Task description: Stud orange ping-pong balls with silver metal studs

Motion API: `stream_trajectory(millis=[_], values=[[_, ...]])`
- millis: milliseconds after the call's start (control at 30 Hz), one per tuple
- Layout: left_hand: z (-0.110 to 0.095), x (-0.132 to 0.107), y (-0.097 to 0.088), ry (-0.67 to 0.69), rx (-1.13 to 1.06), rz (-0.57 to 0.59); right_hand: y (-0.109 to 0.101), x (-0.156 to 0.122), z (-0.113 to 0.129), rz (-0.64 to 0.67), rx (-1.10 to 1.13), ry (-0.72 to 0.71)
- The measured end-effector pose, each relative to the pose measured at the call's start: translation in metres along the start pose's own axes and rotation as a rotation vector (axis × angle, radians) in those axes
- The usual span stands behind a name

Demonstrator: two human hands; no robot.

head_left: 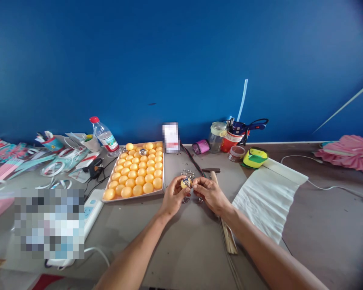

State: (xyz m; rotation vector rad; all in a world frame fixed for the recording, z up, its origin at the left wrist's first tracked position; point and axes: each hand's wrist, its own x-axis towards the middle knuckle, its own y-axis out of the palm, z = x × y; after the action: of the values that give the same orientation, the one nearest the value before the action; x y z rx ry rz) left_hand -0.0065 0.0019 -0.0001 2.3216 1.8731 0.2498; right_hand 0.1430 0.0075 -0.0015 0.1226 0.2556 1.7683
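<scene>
An orange ball (186,183), partly covered with small shiny silver pieces, sits in the fingers of my left hand (173,193). My right hand (211,192) is pinched close beside the ball; whatever its fingertips hold is too small to make out. Loose silver pieces (188,173) lie in a heap just behind the hands, and a few more show beneath them. To the left, a shallow tray (163,174) carries rows of plain orange balls (141,172). One ball in it (143,152) is coated in silver.
A hammer (212,170) and wooden strips (230,239) lie by my right forearm. White cloth (264,197) is spread farther right. Along the blue wall stand a water bottle (104,135), a jar (218,137) and a red cup (230,141). A power strip (92,211) lies left.
</scene>
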Motion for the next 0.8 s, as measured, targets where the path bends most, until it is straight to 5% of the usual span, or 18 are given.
stream_trajectory(millis=[800], values=[[0.0104, -0.0038, -0.0016, 0.026, 0.086, 0.011, -0.0018, -0.0008, -0.0018, 0.051, 0.031, 0.079]])
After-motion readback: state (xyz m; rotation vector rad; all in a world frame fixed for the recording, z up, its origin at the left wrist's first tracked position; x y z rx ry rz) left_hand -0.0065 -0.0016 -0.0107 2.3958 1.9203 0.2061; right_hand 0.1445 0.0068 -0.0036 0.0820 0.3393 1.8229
